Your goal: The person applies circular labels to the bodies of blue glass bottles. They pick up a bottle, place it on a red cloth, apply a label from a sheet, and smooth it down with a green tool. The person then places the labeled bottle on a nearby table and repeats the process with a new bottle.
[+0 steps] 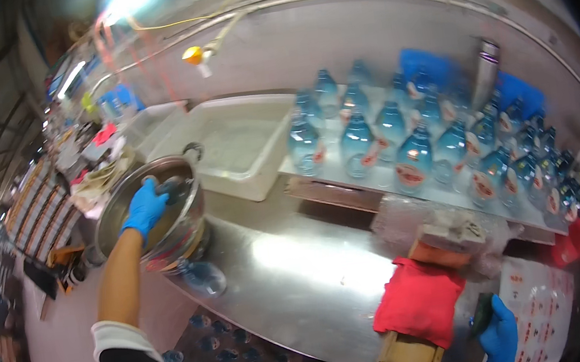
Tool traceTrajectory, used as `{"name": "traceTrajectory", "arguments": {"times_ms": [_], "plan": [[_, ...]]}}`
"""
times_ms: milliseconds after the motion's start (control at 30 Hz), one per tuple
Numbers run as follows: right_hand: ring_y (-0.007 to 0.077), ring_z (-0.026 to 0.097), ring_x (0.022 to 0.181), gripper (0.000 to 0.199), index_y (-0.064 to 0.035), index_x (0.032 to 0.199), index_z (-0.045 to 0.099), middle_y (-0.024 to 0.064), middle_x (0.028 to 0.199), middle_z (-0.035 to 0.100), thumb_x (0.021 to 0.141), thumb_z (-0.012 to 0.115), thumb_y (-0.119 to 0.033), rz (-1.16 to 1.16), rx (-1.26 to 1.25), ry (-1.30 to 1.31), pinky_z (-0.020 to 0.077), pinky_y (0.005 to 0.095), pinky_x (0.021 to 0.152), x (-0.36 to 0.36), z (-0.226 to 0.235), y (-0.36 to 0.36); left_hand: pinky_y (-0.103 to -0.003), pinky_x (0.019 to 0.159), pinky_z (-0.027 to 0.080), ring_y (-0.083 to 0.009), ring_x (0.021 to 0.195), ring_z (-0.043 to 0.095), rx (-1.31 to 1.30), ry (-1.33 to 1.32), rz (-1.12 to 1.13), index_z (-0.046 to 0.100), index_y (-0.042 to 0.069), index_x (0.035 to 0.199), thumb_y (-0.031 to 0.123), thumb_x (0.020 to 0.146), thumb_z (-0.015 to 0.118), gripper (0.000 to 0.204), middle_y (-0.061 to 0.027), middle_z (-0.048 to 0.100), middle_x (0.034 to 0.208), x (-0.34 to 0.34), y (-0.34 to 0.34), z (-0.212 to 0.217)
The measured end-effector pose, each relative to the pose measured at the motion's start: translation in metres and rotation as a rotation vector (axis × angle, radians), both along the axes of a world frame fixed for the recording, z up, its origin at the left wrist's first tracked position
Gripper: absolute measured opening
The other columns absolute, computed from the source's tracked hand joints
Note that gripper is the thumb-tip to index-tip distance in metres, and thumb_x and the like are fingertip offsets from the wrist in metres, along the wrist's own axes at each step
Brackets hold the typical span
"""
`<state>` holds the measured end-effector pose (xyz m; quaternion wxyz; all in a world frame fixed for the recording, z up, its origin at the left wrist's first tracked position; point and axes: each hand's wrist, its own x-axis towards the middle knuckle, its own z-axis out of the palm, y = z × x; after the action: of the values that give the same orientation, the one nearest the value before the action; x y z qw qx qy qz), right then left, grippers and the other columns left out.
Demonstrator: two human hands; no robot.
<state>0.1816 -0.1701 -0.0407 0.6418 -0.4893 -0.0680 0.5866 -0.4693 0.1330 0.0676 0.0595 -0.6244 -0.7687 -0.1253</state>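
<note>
My left hand (143,207), in a blue glove, reaches into a large steel pot (190,218) at the left end of a steel table and is closed on a dark object (173,186) inside it. My right hand (500,336), also in a blue glove, is at the lower right and grips a dark green object (481,314) beside a sheet of red-and-white labels (540,299). A red cloth (420,299) lies on a wooden block just left of that hand.
Several blue-tinted glass bottles (412,144) with red labels stand in rows on the raised shelf at the right. A white plastic tub (242,143) sits behind the pot. A crate of bottles (216,349) lies below the table edge. One bottle (200,275) lies under the pot.
</note>
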Motion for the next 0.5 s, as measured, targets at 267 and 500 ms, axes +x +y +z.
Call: {"name": "traceTrajectory", "arguments": {"times_ms": [267,500], "plan": [[0.0215,0.06,0.085,0.018,-0.001,0.098,0.06,0.0104,0.093,0.063,0.089,0.053,-0.016,-0.03,0.098,0.154,0.0491,0.0351,0.079,0.001,0.016,-0.006,-0.02,0.044,0.038,-0.0104,0.051,0.046,-0.016,-0.541,-0.048,0.046,0.014,0.08,0.022,0.078,0.066,0.021,-0.0002,0.052,0.07,-0.164,0.042,-0.044],[0.0204,0.059,0.094,0.029,0.0037,0.11,0.055,0.0125,0.105,0.061,0.087,0.055,-0.013,-0.221,0.118,0.127,0.0479,0.0326,0.085,0.024,0.02,-0.054,-0.033,0.054,0.039,-0.0183,0.057,0.045,0.474,0.318,-0.502,0.055,0.002,0.079,0.015,0.071,0.069,0.021,-0.0059,0.055,0.065,-0.132,0.053,-0.064]]}}
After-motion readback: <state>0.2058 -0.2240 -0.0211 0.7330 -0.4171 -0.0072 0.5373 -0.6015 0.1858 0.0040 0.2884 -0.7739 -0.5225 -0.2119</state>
